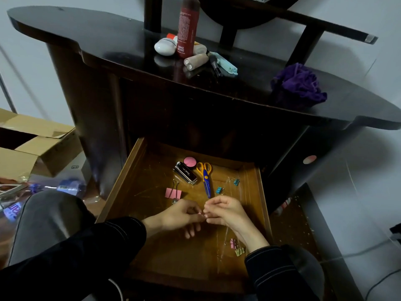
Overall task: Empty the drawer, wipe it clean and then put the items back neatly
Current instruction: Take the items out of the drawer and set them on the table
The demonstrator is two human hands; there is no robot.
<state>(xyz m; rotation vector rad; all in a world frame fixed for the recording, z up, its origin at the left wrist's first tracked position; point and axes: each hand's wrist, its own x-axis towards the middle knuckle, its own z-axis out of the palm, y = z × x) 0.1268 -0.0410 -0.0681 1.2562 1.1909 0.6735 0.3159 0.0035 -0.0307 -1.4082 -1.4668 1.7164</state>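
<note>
Left hand & right hand meet over the open drawer, fingers curled, tips touching; if they pinch sth tiny I cannot tell. Inside, the pink binder clip & scissors look light and stiff: take clip by its wire loop, scissors by the handles.

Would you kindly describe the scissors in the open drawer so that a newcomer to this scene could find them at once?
Below the top of the dark dressing table, a wooden drawer stands pulled out. Toward its back, just right of the black-and-silver case and round pink compact, lie the scissors. Only they have orange handles and a blue blade with a wavy line.
</note>
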